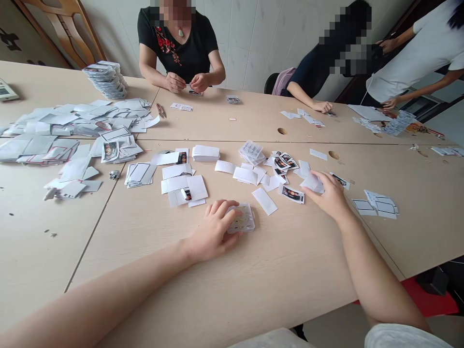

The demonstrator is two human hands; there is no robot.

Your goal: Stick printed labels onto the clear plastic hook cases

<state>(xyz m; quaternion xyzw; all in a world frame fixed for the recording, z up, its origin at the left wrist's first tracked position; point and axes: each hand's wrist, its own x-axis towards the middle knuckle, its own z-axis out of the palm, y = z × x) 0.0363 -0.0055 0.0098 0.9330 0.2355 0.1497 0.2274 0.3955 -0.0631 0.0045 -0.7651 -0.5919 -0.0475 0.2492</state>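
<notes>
My left hand [213,228] is closed around a small clear plastic box [243,220] that lies on the table, its fingers over the top and left side. Small yellowish bits show through the lid. To the right, my right hand [330,194] pinches a white paper slip [312,183] between thumb and fingers, just above the table. Beside that slip lie a dark printed label [292,194] and a blank white slip [264,201]. Several more clear plastic boxes [252,152] sit beyond my left hand, next to a loose heap of printed labels [280,164].
A big pile of white paper packets [72,118] covers the left side, with a stack of clear packs [105,79] behind it. White cards [184,186] lie left of centre, framed cards [377,204] at right. Co-workers [177,48] work along the far edge. The tabletop has round holes [282,131].
</notes>
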